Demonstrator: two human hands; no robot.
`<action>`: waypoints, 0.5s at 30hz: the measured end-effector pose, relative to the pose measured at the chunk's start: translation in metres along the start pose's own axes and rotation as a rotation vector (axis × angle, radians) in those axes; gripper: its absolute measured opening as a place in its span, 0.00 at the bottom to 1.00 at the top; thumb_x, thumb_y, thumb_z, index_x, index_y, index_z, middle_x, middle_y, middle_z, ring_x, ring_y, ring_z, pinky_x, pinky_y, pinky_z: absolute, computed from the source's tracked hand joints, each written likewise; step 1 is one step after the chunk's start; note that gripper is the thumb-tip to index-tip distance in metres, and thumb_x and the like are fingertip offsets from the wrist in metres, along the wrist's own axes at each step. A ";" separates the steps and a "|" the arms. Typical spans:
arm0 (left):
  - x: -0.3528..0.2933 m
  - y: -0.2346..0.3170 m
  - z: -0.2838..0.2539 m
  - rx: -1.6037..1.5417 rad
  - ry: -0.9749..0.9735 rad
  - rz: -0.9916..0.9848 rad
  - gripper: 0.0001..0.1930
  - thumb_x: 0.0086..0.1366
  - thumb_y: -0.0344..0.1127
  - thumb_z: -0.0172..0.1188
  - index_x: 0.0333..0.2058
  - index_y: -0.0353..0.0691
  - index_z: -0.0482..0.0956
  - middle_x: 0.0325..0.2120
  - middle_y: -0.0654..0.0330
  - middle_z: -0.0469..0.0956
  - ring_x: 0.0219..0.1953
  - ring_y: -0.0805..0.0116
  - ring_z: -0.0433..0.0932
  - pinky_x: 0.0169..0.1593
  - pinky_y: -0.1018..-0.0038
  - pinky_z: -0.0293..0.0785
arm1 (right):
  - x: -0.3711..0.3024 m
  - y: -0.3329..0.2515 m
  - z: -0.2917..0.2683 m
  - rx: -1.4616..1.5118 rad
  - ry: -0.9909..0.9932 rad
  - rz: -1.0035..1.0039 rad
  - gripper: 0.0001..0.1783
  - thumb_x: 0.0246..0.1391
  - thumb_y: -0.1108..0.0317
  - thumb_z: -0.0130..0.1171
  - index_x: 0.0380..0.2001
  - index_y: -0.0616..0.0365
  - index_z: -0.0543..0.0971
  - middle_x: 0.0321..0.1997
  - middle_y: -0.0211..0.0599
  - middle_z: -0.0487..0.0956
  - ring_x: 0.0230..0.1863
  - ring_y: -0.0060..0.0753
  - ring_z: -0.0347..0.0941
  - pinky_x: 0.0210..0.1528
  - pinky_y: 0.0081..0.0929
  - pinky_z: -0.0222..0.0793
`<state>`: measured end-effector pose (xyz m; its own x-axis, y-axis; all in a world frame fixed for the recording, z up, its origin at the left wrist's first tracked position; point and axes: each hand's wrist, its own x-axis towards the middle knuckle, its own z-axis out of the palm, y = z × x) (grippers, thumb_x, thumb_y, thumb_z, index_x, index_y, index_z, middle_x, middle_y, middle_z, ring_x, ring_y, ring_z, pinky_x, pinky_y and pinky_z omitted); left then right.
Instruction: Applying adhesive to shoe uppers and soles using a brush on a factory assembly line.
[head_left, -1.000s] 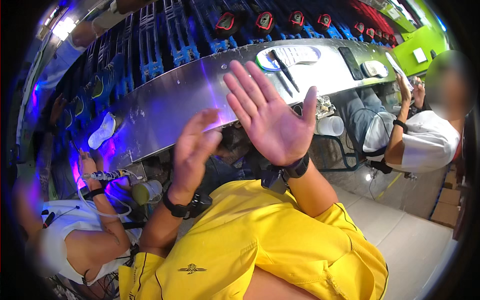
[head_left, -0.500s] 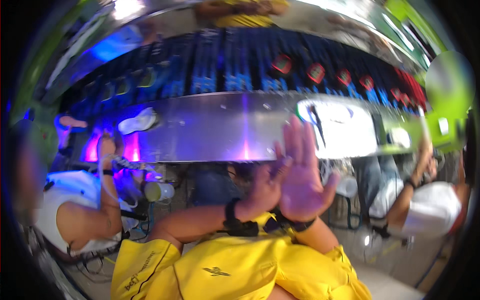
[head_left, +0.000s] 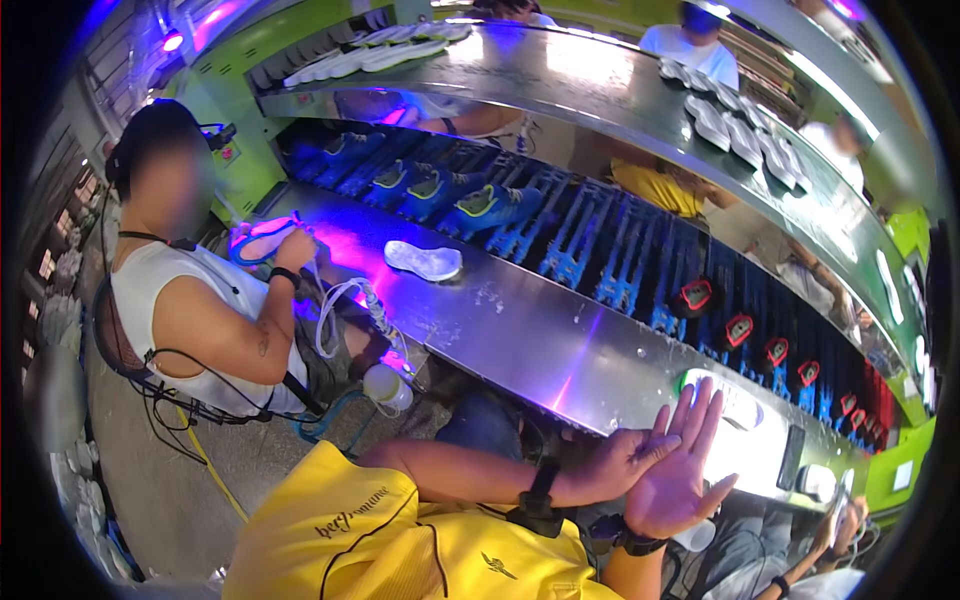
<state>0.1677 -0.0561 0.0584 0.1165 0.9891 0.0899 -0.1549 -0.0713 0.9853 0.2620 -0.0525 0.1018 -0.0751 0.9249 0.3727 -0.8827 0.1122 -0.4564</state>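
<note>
My right hand (head_left: 672,490) is raised palm up, fingers stretched and thumb spread, with nothing in it. My left hand (head_left: 612,468) reaches across from the left and touches the little-finger side of that palm. Its fingers are partly extended and hold no object that I can see. Black bands circle both wrists. Just beyond my hands is the metal bench (head_left: 505,345), with a brightly lit white surface (head_left: 750,450) on it behind my right fingers. Farther left on the bench lies a white shoe sole (head_left: 423,261).
Blue shoes (head_left: 497,205) and several red-edged dark shoes (head_left: 695,294) stand on a rack-like conveyor (head_left: 590,240) behind the bench. An upper shelf (head_left: 560,75) carries pale soles. At left a co-worker (head_left: 210,290) holds a shoe part; another person's hands (head_left: 850,520) are at right.
My view has swung left and up, so the left co-worker and upper shelf now show more fully. Both my hands appear lower and farther right, still touching.
</note>
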 end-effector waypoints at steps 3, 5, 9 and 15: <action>0.000 -0.005 0.005 -0.024 0.006 0.020 0.24 0.81 0.49 0.58 0.36 0.29 0.83 0.22 0.63 0.77 0.29 0.78 0.69 0.32 0.71 0.67 | -0.002 -0.002 -0.002 0.002 -0.032 -0.005 0.56 0.73 0.33 0.44 0.82 0.66 0.38 0.88 0.54 0.37 0.89 0.49 0.30 0.87 0.46 0.35; -0.001 0.000 0.004 -0.042 0.007 0.022 0.25 0.81 0.50 0.58 0.36 0.28 0.83 0.22 0.62 0.76 0.29 0.78 0.69 0.32 0.71 0.67 | -0.002 -0.002 0.000 0.009 -0.057 -0.009 0.55 0.74 0.34 0.43 0.82 0.66 0.38 0.88 0.53 0.38 0.89 0.49 0.30 0.87 0.46 0.36; 0.001 -0.016 0.000 -0.053 -0.004 0.019 0.28 0.81 0.52 0.57 0.34 0.28 0.83 0.22 0.64 0.77 0.30 0.80 0.70 0.33 0.72 0.67 | -0.001 0.002 0.011 0.050 -0.037 0.028 0.55 0.74 0.34 0.43 0.82 0.66 0.38 0.89 0.51 0.38 0.89 0.48 0.30 0.86 0.46 0.37; -0.002 0.007 -0.016 -0.144 -0.081 -0.022 0.24 0.81 0.50 0.58 0.36 0.31 0.82 0.24 0.63 0.77 0.31 0.79 0.70 0.35 0.71 0.69 | 0.003 0.010 0.008 0.028 -0.069 0.030 0.54 0.75 0.35 0.42 0.82 0.64 0.38 0.89 0.49 0.36 0.89 0.46 0.29 0.87 0.47 0.37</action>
<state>0.1504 -0.0560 0.0630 0.1992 0.9762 0.0857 -0.2897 -0.0249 0.9568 0.2493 -0.0512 0.1053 -0.1327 0.9003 0.4146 -0.8919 0.0740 -0.4461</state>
